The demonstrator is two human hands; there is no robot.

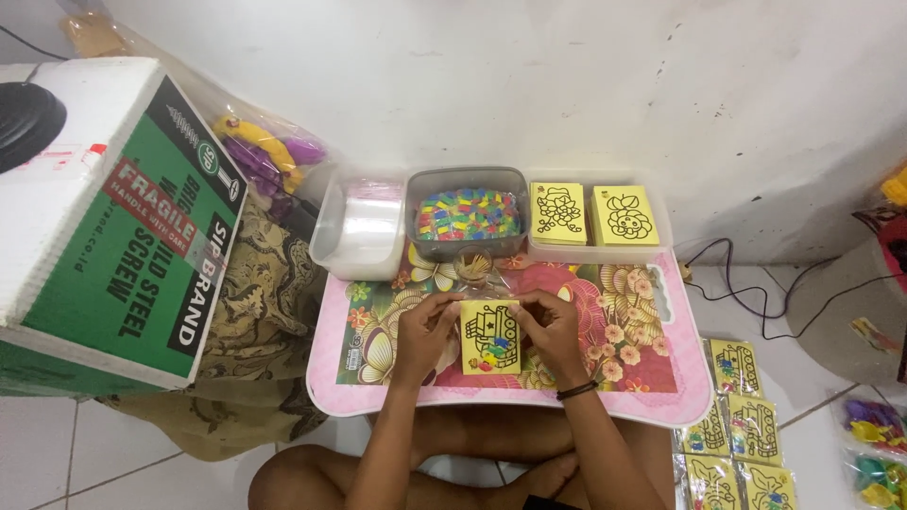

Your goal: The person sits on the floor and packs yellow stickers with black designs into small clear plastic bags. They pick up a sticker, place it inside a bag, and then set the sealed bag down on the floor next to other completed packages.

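Observation:
A small yellow card [490,335] with a black line drawing and coloured bits along its lower part lies on the pink flowered table [652,397]. My left hand [425,331] grips the card's left edge. My right hand [551,329], with a black band at the wrist, pinches its top right corner. Both hands seem to hold a clear sleeve around the card, though the plastic is hard to make out. Just beyond the card stands a small clear cup [472,265].
At the table's back sit a clear tub of plastic sleeves [362,229], a grey tub of coloured pieces [467,216] and a tray with two stacks of yellow cards [593,215]. A large cardboard box [113,227] stands left. Packed cards [739,416] lie on the floor at right.

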